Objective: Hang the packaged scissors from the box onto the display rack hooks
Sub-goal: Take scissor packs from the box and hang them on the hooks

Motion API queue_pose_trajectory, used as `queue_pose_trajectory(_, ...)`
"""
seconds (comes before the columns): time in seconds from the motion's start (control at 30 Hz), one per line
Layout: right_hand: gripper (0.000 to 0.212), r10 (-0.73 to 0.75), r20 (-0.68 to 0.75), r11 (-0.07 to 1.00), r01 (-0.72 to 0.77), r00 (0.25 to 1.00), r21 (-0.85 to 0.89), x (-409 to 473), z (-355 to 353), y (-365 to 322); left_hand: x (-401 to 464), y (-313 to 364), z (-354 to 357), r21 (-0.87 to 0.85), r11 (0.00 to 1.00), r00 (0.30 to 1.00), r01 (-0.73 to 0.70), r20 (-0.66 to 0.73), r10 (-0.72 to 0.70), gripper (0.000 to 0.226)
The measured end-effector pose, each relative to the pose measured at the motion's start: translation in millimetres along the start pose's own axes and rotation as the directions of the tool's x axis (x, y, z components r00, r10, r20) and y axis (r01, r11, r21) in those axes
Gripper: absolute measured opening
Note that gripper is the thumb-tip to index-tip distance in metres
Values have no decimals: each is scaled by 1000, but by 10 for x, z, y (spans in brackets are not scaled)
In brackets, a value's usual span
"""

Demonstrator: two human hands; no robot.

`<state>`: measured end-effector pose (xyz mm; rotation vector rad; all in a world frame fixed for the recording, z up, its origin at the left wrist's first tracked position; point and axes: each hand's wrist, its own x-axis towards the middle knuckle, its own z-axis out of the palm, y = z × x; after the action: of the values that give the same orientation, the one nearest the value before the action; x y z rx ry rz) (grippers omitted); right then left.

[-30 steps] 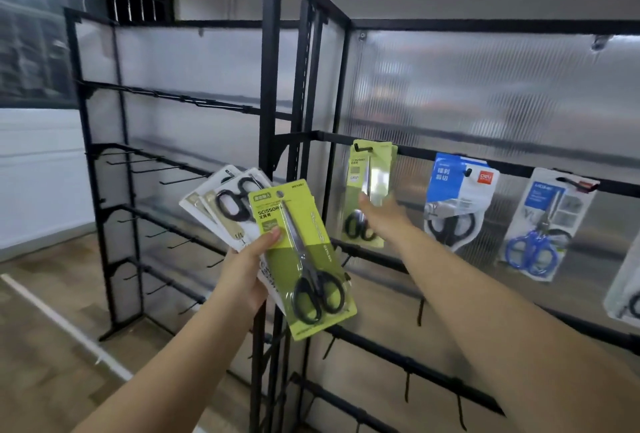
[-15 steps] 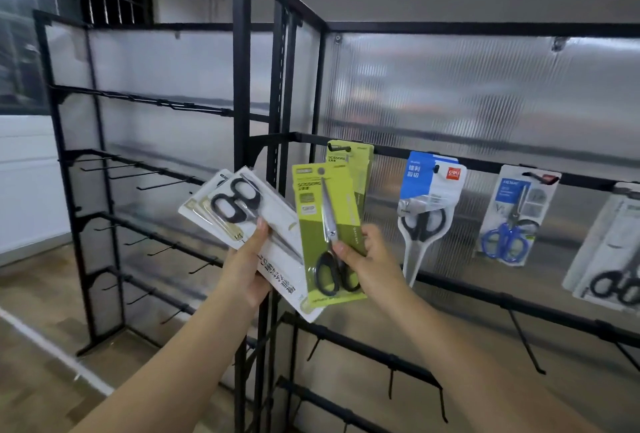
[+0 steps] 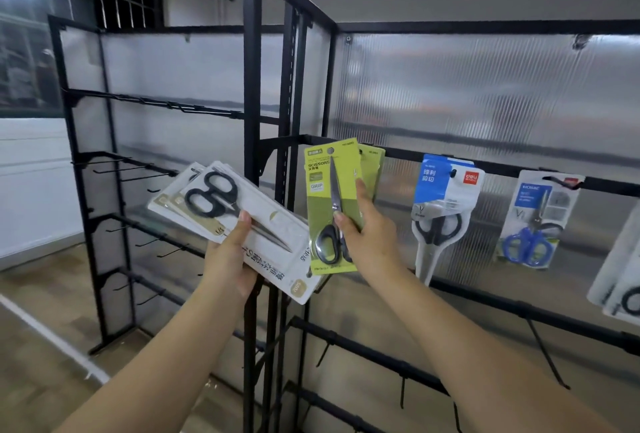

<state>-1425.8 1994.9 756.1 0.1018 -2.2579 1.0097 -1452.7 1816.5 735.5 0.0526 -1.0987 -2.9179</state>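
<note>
Upright green scissors pack [image 3: 331, 211] held before rack rail [image 3: 491, 164]; white packs [image 3: 239, 224] fanned leftward.

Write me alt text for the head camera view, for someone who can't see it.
A person's right hand holds a green scissors pack up in front of a black display rack, while the left hand grips a fan of white scissors packs. Other scissors packs hang on the rack's right side, including a blue-and-white pack.
</note>
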Motion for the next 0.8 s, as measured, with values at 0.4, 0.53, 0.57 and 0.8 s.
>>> queue_pose_trajectory(0.4, 66, 115, -96, 993, -114, 989, 20, 89, 9, 73, 61, 78, -74, 27, 999, 999, -32, -19, 33, 41)
queue_pose_trajectory(0.53, 70, 187, -55, 962, -194, 981, -190, 430, -31, 70, 58, 29, -68, 46, 999, 1000, 0, -20, 1, 43)
queue_pose_trajectory(0.57, 71, 210, -35, 936, -211, 977, -282, 512, -67, 80, 56, 12, -63, 46, 999, 1000, 9, -15, -8, 44)
queue_pose_trajectory(0.8, 71, 301, 76, 902, -258, 951, -345, 486, -160, 87, -21, -96, -59, 109, 993, 994, 52, 85, -62, 43)
